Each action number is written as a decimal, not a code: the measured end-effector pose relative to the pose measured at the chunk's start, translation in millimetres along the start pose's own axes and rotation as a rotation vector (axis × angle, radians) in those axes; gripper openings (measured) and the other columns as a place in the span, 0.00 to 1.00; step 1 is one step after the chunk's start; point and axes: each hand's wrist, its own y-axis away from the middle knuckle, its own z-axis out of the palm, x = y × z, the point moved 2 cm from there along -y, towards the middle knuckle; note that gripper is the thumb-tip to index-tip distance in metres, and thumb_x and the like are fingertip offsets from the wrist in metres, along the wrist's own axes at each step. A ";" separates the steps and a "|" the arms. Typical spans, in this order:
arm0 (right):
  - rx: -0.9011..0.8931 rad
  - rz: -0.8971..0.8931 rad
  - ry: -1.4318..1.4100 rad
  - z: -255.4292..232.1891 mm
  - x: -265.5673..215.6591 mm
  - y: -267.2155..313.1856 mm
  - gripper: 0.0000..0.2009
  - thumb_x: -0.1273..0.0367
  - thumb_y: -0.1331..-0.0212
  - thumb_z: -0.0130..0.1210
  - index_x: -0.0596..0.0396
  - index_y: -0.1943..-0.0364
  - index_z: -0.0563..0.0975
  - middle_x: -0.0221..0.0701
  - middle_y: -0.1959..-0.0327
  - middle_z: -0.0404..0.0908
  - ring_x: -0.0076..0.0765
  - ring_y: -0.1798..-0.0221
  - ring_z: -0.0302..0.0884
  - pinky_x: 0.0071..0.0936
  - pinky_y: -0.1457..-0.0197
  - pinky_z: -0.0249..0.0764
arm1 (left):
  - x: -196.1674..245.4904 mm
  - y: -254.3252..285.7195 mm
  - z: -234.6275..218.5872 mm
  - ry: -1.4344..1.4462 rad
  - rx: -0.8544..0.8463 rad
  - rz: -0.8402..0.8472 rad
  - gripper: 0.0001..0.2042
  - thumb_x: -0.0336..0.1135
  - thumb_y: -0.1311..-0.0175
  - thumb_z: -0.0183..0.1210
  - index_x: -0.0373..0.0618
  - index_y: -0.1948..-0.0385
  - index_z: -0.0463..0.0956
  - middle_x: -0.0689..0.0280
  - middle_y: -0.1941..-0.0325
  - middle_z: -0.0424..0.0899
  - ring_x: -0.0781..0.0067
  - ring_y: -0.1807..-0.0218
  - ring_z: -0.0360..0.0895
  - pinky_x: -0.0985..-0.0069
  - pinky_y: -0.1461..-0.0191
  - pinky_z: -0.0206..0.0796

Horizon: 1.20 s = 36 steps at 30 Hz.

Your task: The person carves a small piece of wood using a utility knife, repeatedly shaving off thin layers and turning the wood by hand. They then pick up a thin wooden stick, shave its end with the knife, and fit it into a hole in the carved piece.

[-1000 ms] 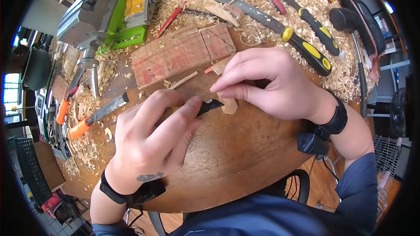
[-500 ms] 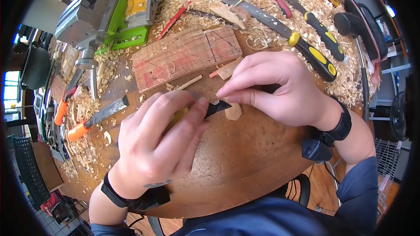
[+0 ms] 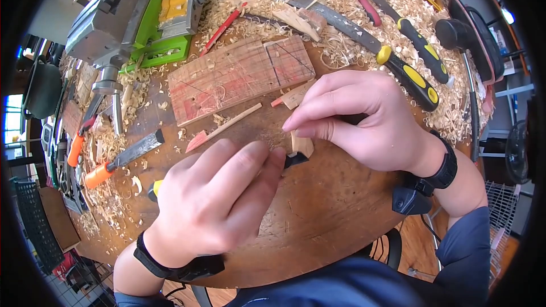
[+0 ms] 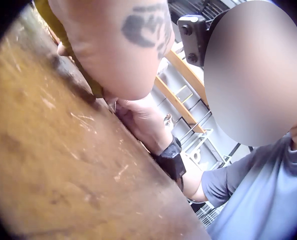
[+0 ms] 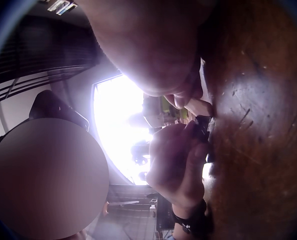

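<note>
Curled fingers of the left hand grip a cutter whose black tip shows past them in the head view; its yellow-and-black rear end shows at the other side. The tip lies against or beside a small pale wood piece; contact is unclear. Thumb and forefinger of the right hand pinch the wood's upper end, partly covering it. In the right wrist view, the left hand is close to the wood. The left wrist view shows the left hand over the tabletop, fingertips out of sight.
A red-marked board, a thin red-ended stick and a small wood offcut lie beyond the hands. An orange-handled chisel is at left, a green-and-metal vise back left, yellow-black-handled tools back right among shavings.
The left hand has moved right and slightly toward the body with the cutter, uncovering the stick's red end and the cutter's rear. The right hand, still pinching, has shifted slightly right and down.
</note>
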 end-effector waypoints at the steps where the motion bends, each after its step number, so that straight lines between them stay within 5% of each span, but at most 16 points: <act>1: 0.000 0.000 -0.001 0.3 -0.2 0.4 0.09 0.81 0.39 0.72 0.56 0.57 0.92 0.34 0.61 0.92 0.33 0.60 0.90 0.27 0.57 0.84 | -1.6 -0.7 0.4 -0.007 0.018 0.012 0.09 0.22 0.51 0.75 0.35 0.68 0.88 0.61 0.62 0.84 0.71 0.73 0.79 0.74 0.77 0.69; 5: -0.009 -0.003 0.022 0.8 0.4 -0.1 0.09 0.82 0.39 0.71 0.57 0.57 0.91 0.33 0.61 0.92 0.32 0.59 0.90 0.27 0.56 0.85 | -3.6 0.4 -2.8 0.005 0.095 -0.007 0.10 0.22 0.51 0.75 0.34 0.65 0.88 0.61 0.62 0.84 0.72 0.74 0.77 0.75 0.77 0.68; 7: -0.009 -0.005 0.010 1.0 0.2 -0.3 0.09 0.82 0.39 0.71 0.57 0.57 0.91 0.33 0.61 0.91 0.32 0.59 0.90 0.26 0.56 0.85 | -3.0 -0.4 -9.9 0.017 -0.037 -0.098 0.17 0.24 0.50 0.76 0.30 0.57 0.89 0.53 0.61 0.85 0.57 0.65 0.85 0.67 0.63 0.79; 14: -0.007 0.006 -0.015 1.2 0.1 0.0 0.09 0.84 0.39 0.70 0.58 0.57 0.91 0.34 0.61 0.91 0.32 0.59 0.90 0.26 0.56 0.86 | -3.0 -1.3 -7.4 0.004 -0.034 -0.079 0.17 0.24 0.51 0.76 0.28 0.57 0.88 0.53 0.61 0.85 0.56 0.65 0.85 0.66 0.64 0.79; 20: 0.002 -0.005 -0.008 1.9 0.7 -0.3 0.10 0.83 0.40 0.71 0.58 0.58 0.91 0.34 0.61 0.91 0.32 0.59 0.90 0.26 0.56 0.86 | -5.2 -0.8 -3.2 0.017 -0.037 -0.026 0.18 0.24 0.51 0.76 0.27 0.56 0.88 0.53 0.61 0.84 0.59 0.69 0.83 0.68 0.69 0.74; 22: 0.006 -0.007 -0.006 2.0 0.4 -0.2 0.10 0.83 0.40 0.71 0.58 0.58 0.91 0.34 0.61 0.91 0.32 0.59 0.90 0.26 0.56 0.86 | -6.1 -1.5 0.3 -0.025 0.053 0.013 0.10 0.20 0.49 0.75 0.32 0.65 0.88 0.61 0.61 0.84 0.73 0.74 0.77 0.75 0.77 0.67; 26: 0.004 0.017 0.013 1.3 -2.1 0.5 0.10 0.83 0.41 0.71 0.57 0.58 0.92 0.34 0.61 0.91 0.32 0.59 0.90 0.27 0.55 0.85 | -4.7 -1.4 -1.3 -0.037 0.057 0.040 0.09 0.21 0.49 0.75 0.32 0.66 0.88 0.62 0.61 0.84 0.74 0.73 0.77 0.76 0.78 0.66; 29: 0.007 0.054 -0.001 -0.6 -2.3 -0.4 0.08 0.81 0.39 0.71 0.56 0.59 0.92 0.34 0.60 0.92 0.34 0.57 0.91 0.28 0.54 0.85 | 2.6 2.5 -3.8 0.033 -0.110 0.030 0.17 0.25 0.52 0.75 0.29 0.58 0.89 0.57 0.60 0.84 0.63 0.71 0.81 0.69 0.71 0.72; 36: 0.000 0.081 -0.032 -1.5 -1.1 -1.3 0.07 0.79 0.38 0.70 0.54 0.59 0.92 0.35 0.59 0.94 0.35 0.56 0.92 0.29 0.53 0.86 | -4.2 0.2 -0.2 -0.062 0.092 0.051 0.08 0.21 0.48 0.75 0.33 0.66 0.88 0.62 0.63 0.85 0.75 0.75 0.76 0.77 0.78 0.65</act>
